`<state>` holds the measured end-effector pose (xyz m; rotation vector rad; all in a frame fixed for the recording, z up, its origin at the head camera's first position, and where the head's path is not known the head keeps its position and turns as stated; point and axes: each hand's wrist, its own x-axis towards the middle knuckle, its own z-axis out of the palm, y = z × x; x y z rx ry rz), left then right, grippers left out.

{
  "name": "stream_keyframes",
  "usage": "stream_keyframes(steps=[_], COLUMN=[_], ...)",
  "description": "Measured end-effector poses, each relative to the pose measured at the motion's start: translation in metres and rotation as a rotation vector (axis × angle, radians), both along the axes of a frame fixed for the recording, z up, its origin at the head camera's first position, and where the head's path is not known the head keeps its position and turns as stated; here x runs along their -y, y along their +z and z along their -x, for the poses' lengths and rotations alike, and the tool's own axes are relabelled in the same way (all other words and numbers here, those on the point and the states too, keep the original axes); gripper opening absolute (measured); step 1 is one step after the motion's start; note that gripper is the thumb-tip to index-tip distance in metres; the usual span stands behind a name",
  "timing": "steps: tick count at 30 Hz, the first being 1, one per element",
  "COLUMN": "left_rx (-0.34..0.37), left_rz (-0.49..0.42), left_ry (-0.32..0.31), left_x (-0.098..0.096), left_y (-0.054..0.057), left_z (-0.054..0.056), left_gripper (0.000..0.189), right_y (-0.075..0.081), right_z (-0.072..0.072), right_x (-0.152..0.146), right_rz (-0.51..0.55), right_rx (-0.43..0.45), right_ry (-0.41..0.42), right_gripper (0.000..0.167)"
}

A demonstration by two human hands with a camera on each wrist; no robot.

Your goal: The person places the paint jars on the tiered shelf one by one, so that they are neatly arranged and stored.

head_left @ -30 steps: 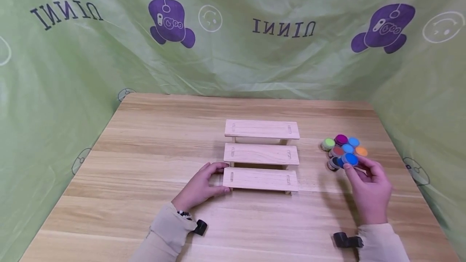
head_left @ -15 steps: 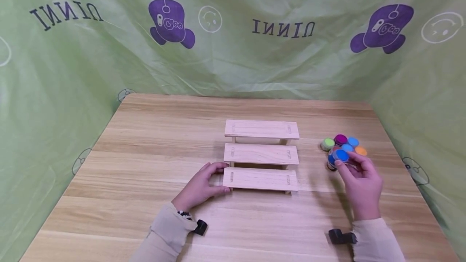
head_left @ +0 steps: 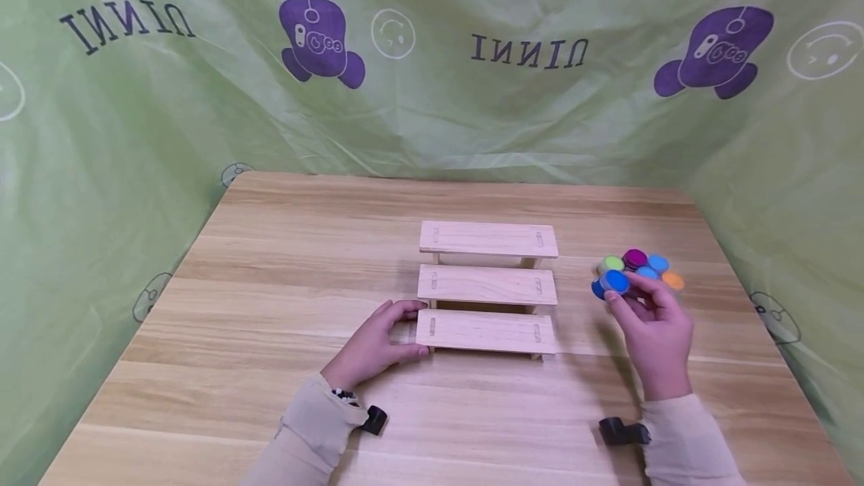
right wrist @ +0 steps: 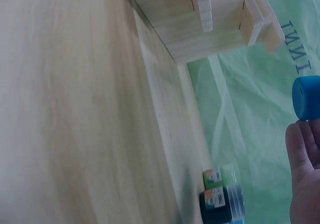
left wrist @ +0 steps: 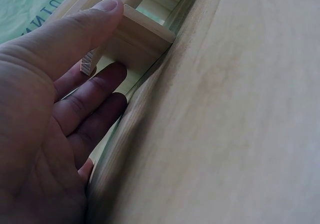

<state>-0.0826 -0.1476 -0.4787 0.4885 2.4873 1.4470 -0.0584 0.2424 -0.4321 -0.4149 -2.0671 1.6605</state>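
A three-tier wooden step stand [head_left: 486, 330] stands in the middle of the table. My left hand [head_left: 373, 349] holds the left end of its lowest tier. In the left wrist view the thumb [left wrist: 107, 6] lies on the board's edge, while other fingers reach the side panel [left wrist: 135, 43]. My right hand [head_left: 656, 336] pinches a small blue paint jar [head_left: 614, 282] by thumb and fingers, raised above the table right of the stand. That blue jar [right wrist: 307, 97] also shows at the right edge of the right wrist view, where the hand is partly cut off.
Behind the right hand is a cluster of several paint jars: light green [head_left: 611, 264], magenta [head_left: 634, 258], light blue [head_left: 658, 262] and orange [head_left: 673, 281]. The held jar and hand hide some. A green printed cloth [head_left: 432, 118] surrounds the wooden table [head_left: 297, 246].
My right hand has carried the blue paint jar leftward and slightly farther back, toward the stand. The left hand keeps its place at the stand's lowest tier.
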Motion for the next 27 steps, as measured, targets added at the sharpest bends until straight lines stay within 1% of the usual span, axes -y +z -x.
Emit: stream_keyframes(steps=[5, 8, 13, 18, 24, 27], left_rx=[-0.004, -0.006, -0.018, -0.045, -0.036, -0.030], left_rz=[0.002, -0.002, -0.003, -0.019, -0.019, -0.021], left_ry=[0.003, 0.005, 0.001, -0.023, -0.030, -0.030], left_x=[-0.001, -0.001, -0.001, 0.000, 0.000, 0.000], left_y=[0.000, -0.001, -0.001, 0.001, 0.001, 0.001], left_z=[0.000, -0.001, -0.001, 0.000, -0.001, -0.001], left_gripper=[0.069, 0.069, 0.069, 0.068, 0.067, 0.067], right_y=[0.002, 0.004, 0.007, 0.008, 0.013, 0.015], right_z=[0.001, 0.003, 0.006, 0.010, 0.017, 0.020], right_x=[0.006, 0.009, 0.013, 0.016, 0.022, 0.026], right_rz=[-0.113, -0.136, -0.150, -0.130, -0.069, -0.085], right_rx=[-0.011, -0.029, -0.080, -0.159, -0.183, -0.209], right_ry=[0.015, 0.024, 0.053, 0.116, 0.159, 0.186], right_gripper=[0.039, 0.038, 0.036, 0.035, 0.035, 0.035])
